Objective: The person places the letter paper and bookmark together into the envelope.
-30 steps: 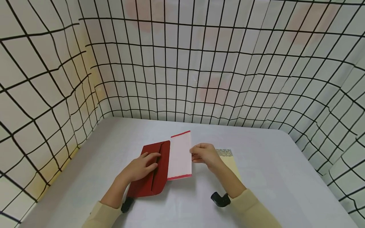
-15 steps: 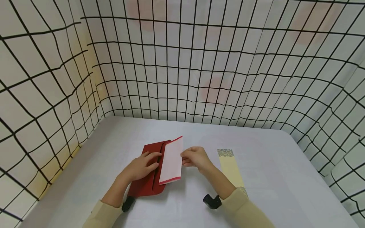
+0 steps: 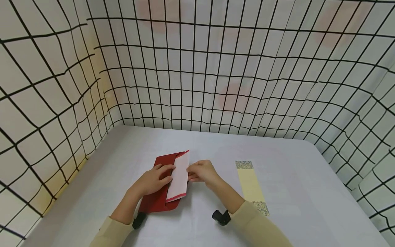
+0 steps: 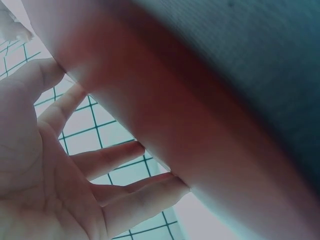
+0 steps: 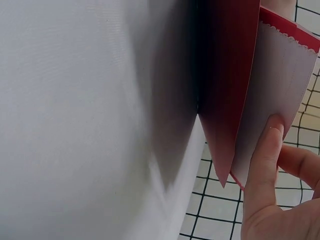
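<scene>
A red envelope [image 3: 165,160] lies on the white table with its opening toward the right. My left hand [image 3: 154,180] rests on it with spread fingers; in the left wrist view, the fingertips and thumb touch the red surface [image 4: 160,115]. A folded white card [image 3: 179,177] with red trim overlaps the envelope's right part, partly inside its opening. My right hand [image 3: 204,172] pinches the card's right edge between thumb and fingers. In the right wrist view, the thumb lies flat on the white card [image 5: 282,65], just beyond the red envelope flap [image 5: 227,60].
A pale yellow paper strip [image 3: 251,185] with patterned grey ends lies to the right of the right forearm. Black wrist cameras [image 3: 221,217] show under the cuffs. A black grid mesh [image 3: 185,73] on a white wall encloses the table's back and sides.
My right hand has moved left with the white card, sliding it from beside the envelope to over its opening. The left hand stays on the envelope. The yellow strip is now fully uncovered.
</scene>
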A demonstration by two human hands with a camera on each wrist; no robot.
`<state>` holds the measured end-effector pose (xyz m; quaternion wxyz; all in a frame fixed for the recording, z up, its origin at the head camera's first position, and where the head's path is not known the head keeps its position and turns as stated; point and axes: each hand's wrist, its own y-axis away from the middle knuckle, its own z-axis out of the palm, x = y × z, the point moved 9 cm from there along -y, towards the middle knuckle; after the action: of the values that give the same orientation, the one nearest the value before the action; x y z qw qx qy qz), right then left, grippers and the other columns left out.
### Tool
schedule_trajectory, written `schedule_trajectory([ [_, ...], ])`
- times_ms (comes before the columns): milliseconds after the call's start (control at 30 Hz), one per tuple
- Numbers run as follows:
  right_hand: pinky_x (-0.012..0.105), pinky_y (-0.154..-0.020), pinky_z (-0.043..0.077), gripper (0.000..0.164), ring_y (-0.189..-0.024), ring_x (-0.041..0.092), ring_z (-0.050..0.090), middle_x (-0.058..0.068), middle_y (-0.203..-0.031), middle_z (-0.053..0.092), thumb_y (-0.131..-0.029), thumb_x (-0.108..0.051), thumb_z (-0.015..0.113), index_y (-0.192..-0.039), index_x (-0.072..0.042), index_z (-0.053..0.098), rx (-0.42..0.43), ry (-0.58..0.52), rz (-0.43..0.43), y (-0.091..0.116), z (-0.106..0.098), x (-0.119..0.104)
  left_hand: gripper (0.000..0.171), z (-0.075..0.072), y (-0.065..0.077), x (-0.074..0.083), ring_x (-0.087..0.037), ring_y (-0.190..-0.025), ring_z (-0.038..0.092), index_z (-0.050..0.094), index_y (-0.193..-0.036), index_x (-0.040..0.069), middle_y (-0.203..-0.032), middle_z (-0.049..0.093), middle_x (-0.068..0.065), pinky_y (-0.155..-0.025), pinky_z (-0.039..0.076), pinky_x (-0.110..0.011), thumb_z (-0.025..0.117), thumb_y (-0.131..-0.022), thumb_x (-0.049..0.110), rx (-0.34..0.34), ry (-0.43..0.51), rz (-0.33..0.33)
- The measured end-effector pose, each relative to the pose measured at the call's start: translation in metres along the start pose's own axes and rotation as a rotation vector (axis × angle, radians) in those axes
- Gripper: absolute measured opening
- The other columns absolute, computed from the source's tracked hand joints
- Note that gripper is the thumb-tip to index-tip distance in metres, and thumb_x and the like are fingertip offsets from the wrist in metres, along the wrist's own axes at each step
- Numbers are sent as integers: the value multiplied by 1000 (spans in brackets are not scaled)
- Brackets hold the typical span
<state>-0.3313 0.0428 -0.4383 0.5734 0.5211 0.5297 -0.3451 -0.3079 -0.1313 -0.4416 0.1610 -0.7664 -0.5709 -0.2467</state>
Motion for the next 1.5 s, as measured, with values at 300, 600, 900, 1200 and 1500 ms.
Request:
schedule_trajectory([
  [300, 24, -54, 55, 15, -52, 10, 63, 8, -66, 66, -86, -3, 66, -93, 10, 65, -5, -15, 0, -5, 9, 3, 45, 0, 0, 0, -45, -134, 37, 52, -140, 24, -144, 45, -22, -95, 40, -66, 59, -96, 31, 3, 2, 3],
  [600, 23, -53, 54, 14, -51, 9, 63, 7, -65, 65, -85, -2, 66, -90, 11, 66, -6, -12, 10, -6, 16, 4, 43, -1, 1, 0, -43, -137, 34, 53, -139, 25, -143, 46, -21, -97, 38, -65, 58, -97, 30, 2, 7, -1],
  [900, 23, -53, 55, 12, -51, 9, 63, 7, -62, 64, -84, 0, 67, -87, 11, 67, 3, 5, 27, -9, 25, 5, 42, -3, 1, -1, -44, -136, 35, 55, -138, 25, -142, 48, -21, -96, 38, -65, 58, -96, 31, 9, 2, -4],
  [1200, 23, -53, 54, 5, -48, 9, 60, 7, -59, 62, -81, 5, 65, -81, 11, 66, 25, 0, 67, -15, 33, 14, 40, -1, 1, -2, -43, -136, 36, 56, -135, 26, -139, 51, -18, -96, 39, -64, 60, -96, 31, 19, 12, 10],
  [1500, 24, -52, 54, 3, -47, 9, 61, 9, -57, 63, -80, 7, 65, -80, 10, 65, 23, 6, 72, -16, 40, 17, 40, -3, 0, 2, -43, -135, 36, 56, -135, 26, -139, 51, -18, -97, 39, -64, 60, -95, 30, 33, 17, 28],
])
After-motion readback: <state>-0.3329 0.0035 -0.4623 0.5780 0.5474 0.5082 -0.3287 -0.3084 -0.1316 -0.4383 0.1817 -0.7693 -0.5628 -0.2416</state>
